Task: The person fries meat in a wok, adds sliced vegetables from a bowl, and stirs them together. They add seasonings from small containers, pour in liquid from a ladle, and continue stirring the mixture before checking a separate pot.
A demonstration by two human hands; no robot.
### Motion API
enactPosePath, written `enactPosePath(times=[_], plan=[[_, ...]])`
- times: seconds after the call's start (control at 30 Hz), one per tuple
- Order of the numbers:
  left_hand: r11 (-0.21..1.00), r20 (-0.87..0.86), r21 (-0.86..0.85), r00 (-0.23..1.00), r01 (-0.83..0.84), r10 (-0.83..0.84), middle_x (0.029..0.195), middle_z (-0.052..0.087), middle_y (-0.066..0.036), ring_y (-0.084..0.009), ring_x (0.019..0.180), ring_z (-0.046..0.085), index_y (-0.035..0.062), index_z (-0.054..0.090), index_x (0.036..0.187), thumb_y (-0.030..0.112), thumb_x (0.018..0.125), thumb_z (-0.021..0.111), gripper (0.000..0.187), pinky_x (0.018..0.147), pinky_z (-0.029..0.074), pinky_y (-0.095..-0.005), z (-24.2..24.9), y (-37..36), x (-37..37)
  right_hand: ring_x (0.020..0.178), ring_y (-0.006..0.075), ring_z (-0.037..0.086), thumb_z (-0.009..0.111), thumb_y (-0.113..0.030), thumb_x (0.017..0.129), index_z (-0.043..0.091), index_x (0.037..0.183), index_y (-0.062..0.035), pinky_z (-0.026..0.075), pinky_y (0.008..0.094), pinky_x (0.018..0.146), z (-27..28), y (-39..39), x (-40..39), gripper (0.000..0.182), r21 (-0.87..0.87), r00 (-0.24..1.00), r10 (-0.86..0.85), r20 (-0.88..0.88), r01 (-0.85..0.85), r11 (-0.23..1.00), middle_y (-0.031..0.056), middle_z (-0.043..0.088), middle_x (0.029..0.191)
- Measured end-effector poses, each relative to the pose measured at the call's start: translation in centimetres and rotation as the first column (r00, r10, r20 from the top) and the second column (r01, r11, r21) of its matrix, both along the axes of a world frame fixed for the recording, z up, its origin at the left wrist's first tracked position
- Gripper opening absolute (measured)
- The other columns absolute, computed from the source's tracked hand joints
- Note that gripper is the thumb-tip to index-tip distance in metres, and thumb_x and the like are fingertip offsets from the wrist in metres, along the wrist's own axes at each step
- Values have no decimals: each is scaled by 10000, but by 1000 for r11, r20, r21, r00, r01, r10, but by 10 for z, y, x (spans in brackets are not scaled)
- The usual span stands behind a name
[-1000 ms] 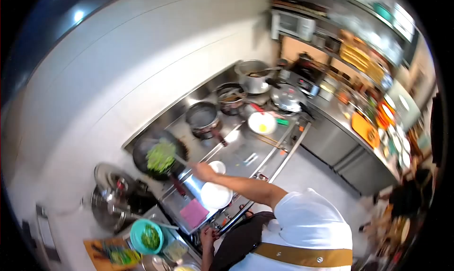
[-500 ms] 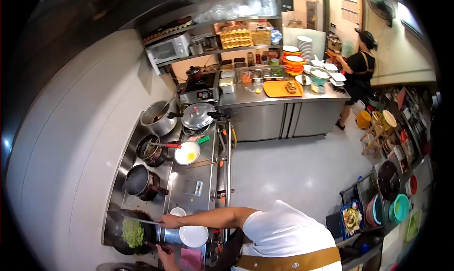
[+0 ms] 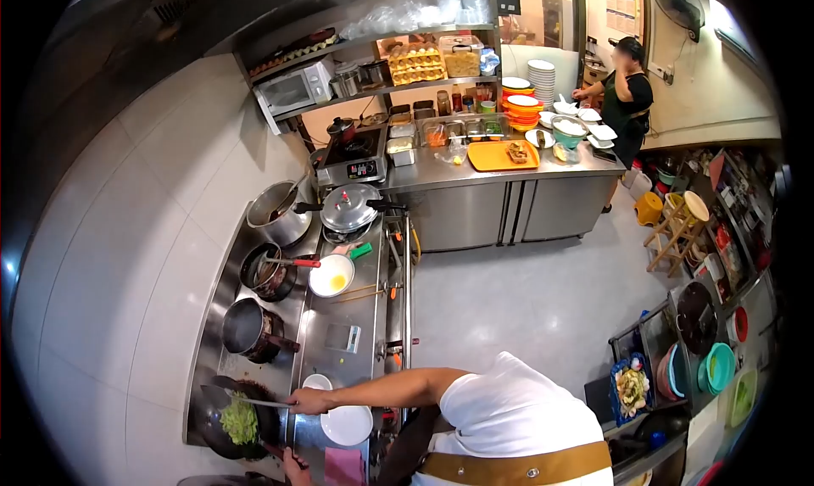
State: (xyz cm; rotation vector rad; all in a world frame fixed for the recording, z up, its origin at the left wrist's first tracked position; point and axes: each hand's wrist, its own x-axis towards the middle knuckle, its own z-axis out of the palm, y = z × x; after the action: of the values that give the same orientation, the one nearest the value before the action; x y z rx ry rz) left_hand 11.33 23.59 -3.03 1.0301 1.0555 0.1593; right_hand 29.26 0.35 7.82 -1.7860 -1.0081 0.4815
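At the lower left, my right hand [image 3: 307, 400] grips the long metal handle of a wok spatula [image 3: 264, 401]. Its blade reaches over the dark wok [image 3: 209, 431] at the far rim. Chopped green vegetables [image 3: 240, 421] lie in the wok. Below, my left hand [image 3: 295, 467] is closed around the wok's handle [image 3: 273, 450], partly cut off by the frame's bottom edge. Under my right forearm are a small white bowl [image 3: 318, 382] and a larger white bowl [image 3: 346, 425]. A pink cloth [image 3: 343, 466] lies beside them.
Along the stove stand a black pan [image 3: 246, 329], another pan with a red-handled utensil [image 3: 270, 274], a large pot [image 3: 278, 215] and a pressure cooker [image 3: 349, 208]. A white bowl with egg [image 3: 331, 276] sits on the ledge. A co-worker [image 3: 626, 104] stands at the far counter.
The spatula has shifted slightly down over the wok, and my left hand stays on its handle. The co-worker has turned and raised a hand to the head.
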Motion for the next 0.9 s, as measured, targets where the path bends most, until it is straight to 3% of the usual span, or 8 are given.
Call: enactPosePath(times=[0.2,0.27,0.4,0.6,0.67,0.9], plan=[[996,-6,46,997,82,-82,560,414,59,-77,441,372,188,441,738,300,855,577,212,373,290,-247,1,0,-1,668,244,628,568,-279,865,559,1191,-42,500,374,643,19,-17,-4,403,-57,977,21,-211,-34,998,148,637,754],[995,-16,49,997,82,-81,559,413,59,-78,440,372,188,441,736,300,855,577,213,372,290,-248,1,1,0,526,183,564,561,-228,839,594,1015,-21,445,358,490,40,-35,-13,274,50,971,-17,-237,29,998,96,572,618],[995,-28,57,996,81,-79,556,411,58,-79,437,371,188,440,731,300,856,576,216,371,289,-249,2,3,3,468,171,537,558,-229,846,595,1026,-26,417,336,423,45,-47,-14,273,1,940,-22,-341,24,1000,81,546,578],[994,-36,71,996,82,-80,552,408,56,-80,434,369,188,438,725,300,857,575,221,369,288,-250,5,1,10,428,170,516,558,-232,854,585,1097,-36,404,332,381,33,-58,-16,313,33,921,-13,-389,29,999,73,519,555],[994,-39,72,996,85,-83,550,408,56,-81,433,369,188,438,723,300,857,575,222,368,287,-251,6,1,11,365,131,451,519,-211,870,518,1266,-93,380,298,312,30,-59,-15,412,14,918,10,-396,-5,1000,36,458,545],[993,-40,83,996,87,-84,545,405,54,-82,429,367,189,436,715,301,858,574,228,366,286,-253,9,0,14,359,121,434,520,-199,850,505,1291,-119,360,283,306,28,-70,-19,448,39,867,4,-499,18,999,25,450,538]])
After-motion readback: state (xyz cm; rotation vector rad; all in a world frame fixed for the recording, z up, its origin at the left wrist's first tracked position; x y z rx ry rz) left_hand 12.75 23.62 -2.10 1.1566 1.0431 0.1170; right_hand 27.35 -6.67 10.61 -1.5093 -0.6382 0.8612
